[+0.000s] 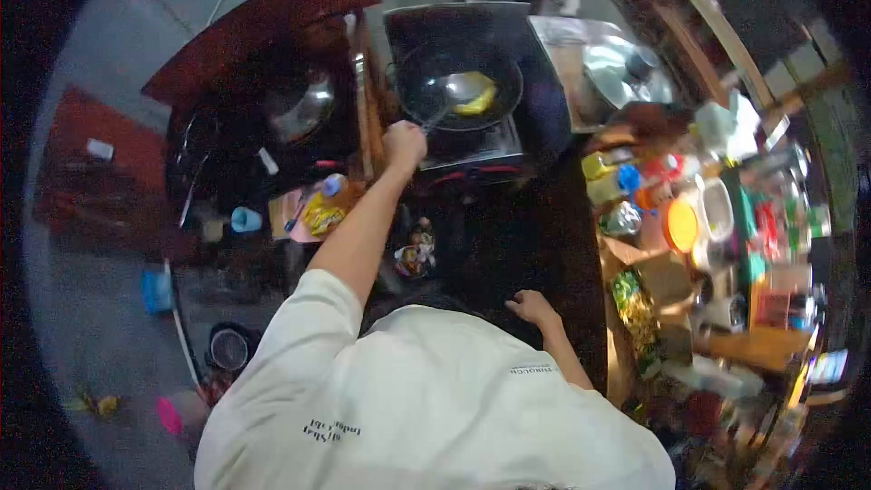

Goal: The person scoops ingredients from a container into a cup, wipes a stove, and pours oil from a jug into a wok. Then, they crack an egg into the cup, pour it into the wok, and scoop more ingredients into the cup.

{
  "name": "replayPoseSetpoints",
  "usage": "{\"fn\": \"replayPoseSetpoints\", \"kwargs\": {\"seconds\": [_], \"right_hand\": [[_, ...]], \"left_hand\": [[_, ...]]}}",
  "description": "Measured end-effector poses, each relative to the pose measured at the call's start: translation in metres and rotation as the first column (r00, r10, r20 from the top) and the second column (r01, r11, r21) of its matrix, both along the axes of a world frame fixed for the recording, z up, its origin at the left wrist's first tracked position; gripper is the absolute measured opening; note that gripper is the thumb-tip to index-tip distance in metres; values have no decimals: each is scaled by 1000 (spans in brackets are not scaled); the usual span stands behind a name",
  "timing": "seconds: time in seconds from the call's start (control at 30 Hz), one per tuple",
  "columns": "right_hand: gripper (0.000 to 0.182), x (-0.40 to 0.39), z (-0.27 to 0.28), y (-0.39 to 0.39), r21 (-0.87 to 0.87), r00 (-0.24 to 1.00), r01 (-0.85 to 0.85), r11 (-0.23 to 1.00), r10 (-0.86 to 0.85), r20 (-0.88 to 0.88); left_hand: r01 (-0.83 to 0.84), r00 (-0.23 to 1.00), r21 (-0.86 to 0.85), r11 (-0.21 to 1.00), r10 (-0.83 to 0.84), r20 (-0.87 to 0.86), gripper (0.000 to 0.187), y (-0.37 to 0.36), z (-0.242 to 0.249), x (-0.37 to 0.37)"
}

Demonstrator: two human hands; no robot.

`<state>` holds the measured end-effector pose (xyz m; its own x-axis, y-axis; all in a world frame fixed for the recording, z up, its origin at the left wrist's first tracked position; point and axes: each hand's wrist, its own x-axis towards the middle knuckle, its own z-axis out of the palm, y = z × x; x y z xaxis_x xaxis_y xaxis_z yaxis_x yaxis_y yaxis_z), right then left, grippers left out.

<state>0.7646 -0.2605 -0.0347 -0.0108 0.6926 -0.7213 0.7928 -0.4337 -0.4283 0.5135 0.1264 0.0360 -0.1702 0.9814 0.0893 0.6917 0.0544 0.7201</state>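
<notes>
My left hand [406, 143] reaches forward with its fingers wrapped round the handle of a metal spatula [440, 116]. The spatula's head lies inside a dark wok [420, 68], against a piece of yellow food [477, 98] that looks like fried egg. Under the wok is a stove [472, 145]. Close to my body, my right hand [533, 306] hangs low beside the counter's edge. It appears to hold nothing, and its fingers are loosely bent and a little apart, though somewhat blurred.
Another pan [304, 113] is left of the wok. At the right stands a shiny metal lid or pot [617, 73]. Jars, bottles and an orange-lidded container [679, 224] crowd the right counter. A yellow packet [322, 215] and a blue cup [246, 220] are left of my forearm.
</notes>
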Motion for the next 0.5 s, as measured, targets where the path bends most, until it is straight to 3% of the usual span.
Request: {"fn": "replayPoseSetpoints", "kwargs": {"seconds": [0.03, 0.07, 0.1, 0.13, 0.17, 0.23, 0.3, 0.37, 0.4, 0.43, 0.47, 0.5], "right_hand": [[56, -8, 1, 15, -4, 998, -59, 998, 59, -4], [56, -16, -3, 26, -5, 992, -129, 992, 129, -15], [55, -20, -7, 32, -6, 996, -81, 997, 80, -28], [55, -27, -12, 38, -10, 999, -24, 1000, 24, -36], [55, -36, -10, 44, -14, 996, -75, 997, 75, -41], [55, -55, 2, 56, 8, 995, -95, 995, 95, -15], [55, -72, -5, 61, 10, 988, -155, 988, 156, -14], [55, -95, -11, 63, 12, 980, -196, 980, 197, -10], [55, -110, -14, 64, 0, 985, -156, 988, 156, -74], [54, -127, -17, 65, -18, 985, -112, 994, 109, -136], [49, -147, -28, 66, -52, 971, -33, 998, 19, -238], [49, -171, -25, 71, -55, 973, -28, 998, 15, -230]], "left_hand": [[463, 664, -54, 885, -386, -641, 25, 1, 12, -7], [372, 699, -79, 925, -335, -631, 28, -16, 47, 4], [94, 952, -173, 981, -139, -274, 35, -27, 60, 7], [140, 906, 101, 985, -87, -414, 33, -51, 85, 1], [229, 842, 347, 909, -7, -539, 31, -80, 116, -8], [359, 920, 521, 775, -201, -335, 25, -108, 160, -46], [419, 897, 533, 735, -245, -369, 18, -141, 177, -109], [462, 814, 471, 752, -148, -561, 15, -162, 169, -197], [330, 863, 513, 793, -33, -505, 13, -160, 134, -252], [85, 893, 310, 947, 66, -446, 16, -167, 112, -303], [-139, 939, 235, 962, 204, -277, 21, -169, 92, -358], [-270, 881, 266, 925, 349, -320, 29, -166, 55, -422]]}}
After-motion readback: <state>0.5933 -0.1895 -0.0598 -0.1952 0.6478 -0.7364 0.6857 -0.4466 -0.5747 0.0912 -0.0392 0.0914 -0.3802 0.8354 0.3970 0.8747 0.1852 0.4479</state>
